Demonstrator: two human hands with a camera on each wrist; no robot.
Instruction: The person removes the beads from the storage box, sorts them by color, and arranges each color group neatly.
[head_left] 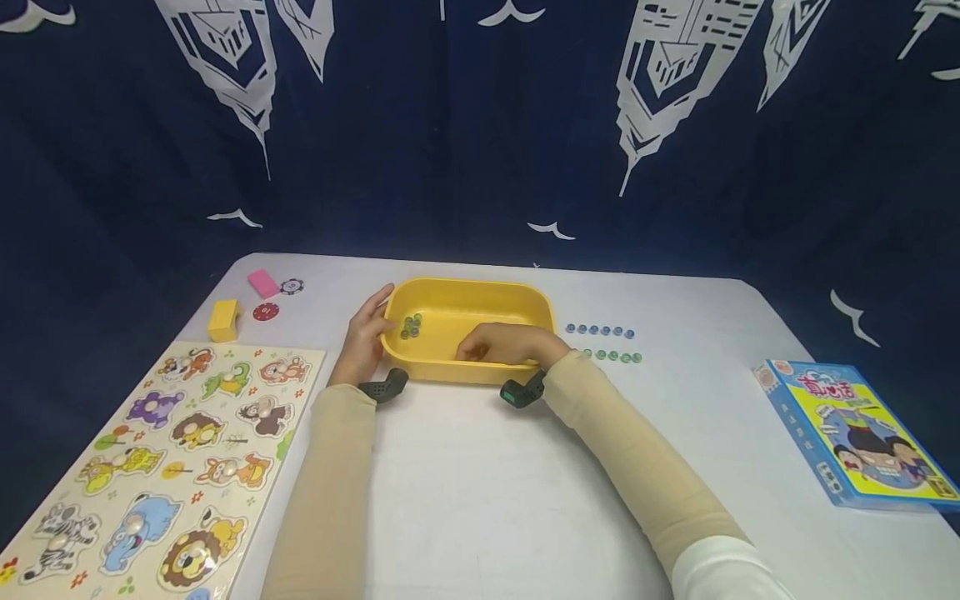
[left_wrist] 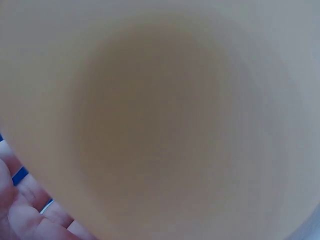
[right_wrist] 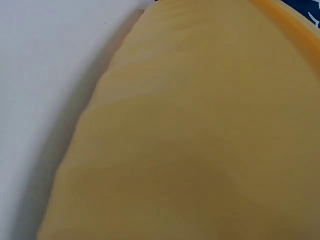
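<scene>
A shallow yellow tray (head_left: 472, 372) sits at the middle of the table. My left hand (head_left: 363, 336) grips its left end, the thumb over the rim. Several small glass marbles (head_left: 410, 326) lie together inside, near that thumb. My right hand (head_left: 504, 342) reaches over the front rim into the tray with bent fingers; its fingertips are hidden, so whether they pinch anything does not show. The tray's blurred wall (left_wrist: 160, 120) fills most of the left wrist view, fingers (left_wrist: 35, 215) at lower left. In the right wrist view the tray's wall (right_wrist: 190, 125) covers nearly everything.
Right of the tray lie a row of blue marbles (head_left: 605, 331) and a row of green ones (head_left: 625, 357). An animal puzzle board (head_left: 183, 446) lies at left; a yellow block (head_left: 223, 321), a pink block (head_left: 263, 284) and two chips (head_left: 266, 312) lie behind it. A boxed game (head_left: 862, 433) is far right.
</scene>
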